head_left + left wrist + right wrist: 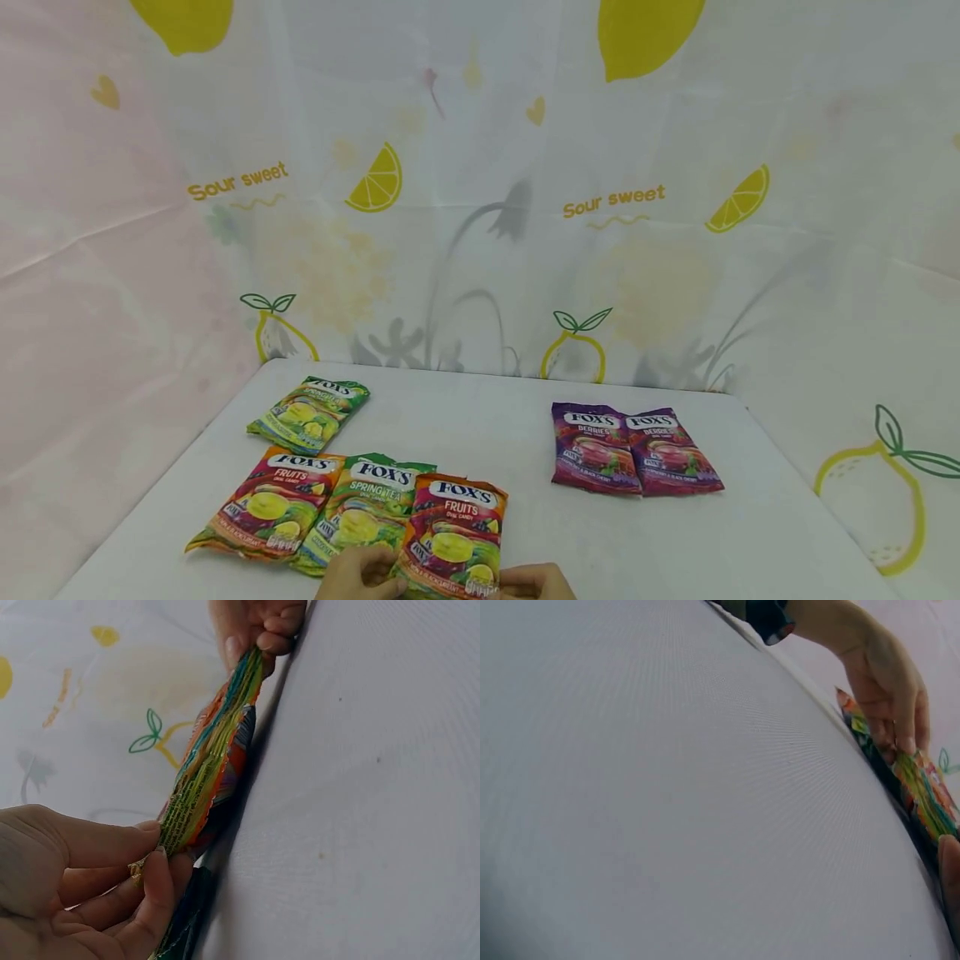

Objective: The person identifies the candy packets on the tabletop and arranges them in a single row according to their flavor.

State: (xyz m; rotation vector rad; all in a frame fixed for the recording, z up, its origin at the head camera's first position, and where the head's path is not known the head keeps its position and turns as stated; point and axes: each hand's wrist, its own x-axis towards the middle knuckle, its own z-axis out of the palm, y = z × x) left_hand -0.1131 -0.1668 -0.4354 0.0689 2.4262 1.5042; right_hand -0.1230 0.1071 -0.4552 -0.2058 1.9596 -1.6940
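Work in hand, judging by pose: placing or straightening the nearest Fruits packet (453, 533). Located at the near side of the white table (465, 417), right beside the middle Spring Tea packet (363, 504), seemingly overlapping its edge in the head view. Can't tell from these views: flat on the surface or slightly raised.

With the left hand (360, 575), pinching the lower left corner between thumb and fingers. With the right hand (536, 581), pinching the opposite lower corner, clearest in the left wrist view. Both grips on the same packet, neither spread.

To do this well: hold by the corners only, light and even, to avoid creasing the film or bunching the candy inside. Best to lower both corners together, for a level bottom edge. Square the logo end with the middle packet and the outer Fruits packet (270, 504), printed front up. Watch the left side: likely risk of dragging the Spring Tea neighbour at the overlap. Probably safer to lift a touch than to slide. Let go on both sides at once, to prevent a twist.

Elsewhere: far Spring Tea packet (311, 414) behind the row; inner Berries packet (596, 450) and outer Berries packet (673, 452) side by side, well apart, toward the right.
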